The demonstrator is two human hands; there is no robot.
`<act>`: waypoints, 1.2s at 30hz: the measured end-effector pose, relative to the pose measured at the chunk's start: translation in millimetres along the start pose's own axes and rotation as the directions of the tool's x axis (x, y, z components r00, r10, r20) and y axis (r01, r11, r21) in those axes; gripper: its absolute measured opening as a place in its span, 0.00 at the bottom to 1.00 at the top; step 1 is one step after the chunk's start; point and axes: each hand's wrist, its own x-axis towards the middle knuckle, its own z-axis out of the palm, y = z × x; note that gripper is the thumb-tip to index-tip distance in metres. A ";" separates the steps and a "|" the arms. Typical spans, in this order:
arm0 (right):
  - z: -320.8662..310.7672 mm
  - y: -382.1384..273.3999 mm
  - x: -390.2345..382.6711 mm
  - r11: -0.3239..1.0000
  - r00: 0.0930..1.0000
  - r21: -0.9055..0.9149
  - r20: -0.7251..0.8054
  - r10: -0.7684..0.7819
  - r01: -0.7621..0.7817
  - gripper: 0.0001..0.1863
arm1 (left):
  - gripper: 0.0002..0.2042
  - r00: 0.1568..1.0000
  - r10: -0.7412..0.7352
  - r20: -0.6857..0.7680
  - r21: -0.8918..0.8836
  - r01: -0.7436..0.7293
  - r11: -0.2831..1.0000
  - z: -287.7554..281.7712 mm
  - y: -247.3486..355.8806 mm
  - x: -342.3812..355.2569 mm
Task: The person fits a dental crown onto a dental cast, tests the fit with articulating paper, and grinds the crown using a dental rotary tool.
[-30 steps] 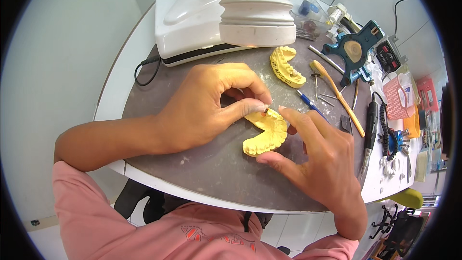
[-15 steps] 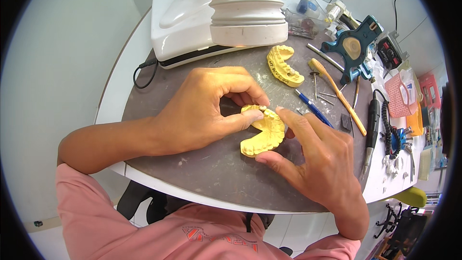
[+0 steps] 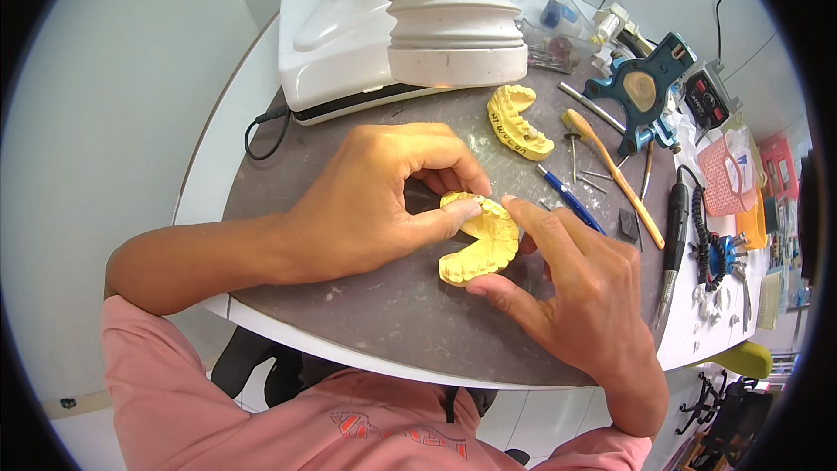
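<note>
Dark handwriting runs along the side of a second yellow cast (image 3: 520, 126), which rests on the counter (image 3: 366, 323) behind the hands. Red lettering crosses the chest of the pink shirt (image 3: 323, 423), partly lost in folds, and small markings on the dark control box (image 3: 704, 98) at the right are too small to make out.

The yellow dental cast (image 3: 490, 240) being handled sits between the two hands, in front of the written-on one. The left hand (image 3: 375, 192) is closed on the upper-left end of its arch, thumb on the inner side; the right hand (image 3: 580, 275) clasps its outer right side between thumb and forefinger.

A second ago, the left thumb covered that upper-left end and a dark spot showed at the fingertips; now the end is exposed and the thumb lies lower. The right grip is nearly unchanged. The blue pen (image 3: 571, 199) and toothbrush (image 3: 617, 176) lie where they were.
</note>
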 end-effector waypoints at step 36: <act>-2.0 -2.9 0.0 0.999 0.998 0.007 0.058 0.034 -0.035 0.35 | 0.08 0.988 -0.144 0.053 -0.242 0.152 0.958 -0.4 4.7 0.6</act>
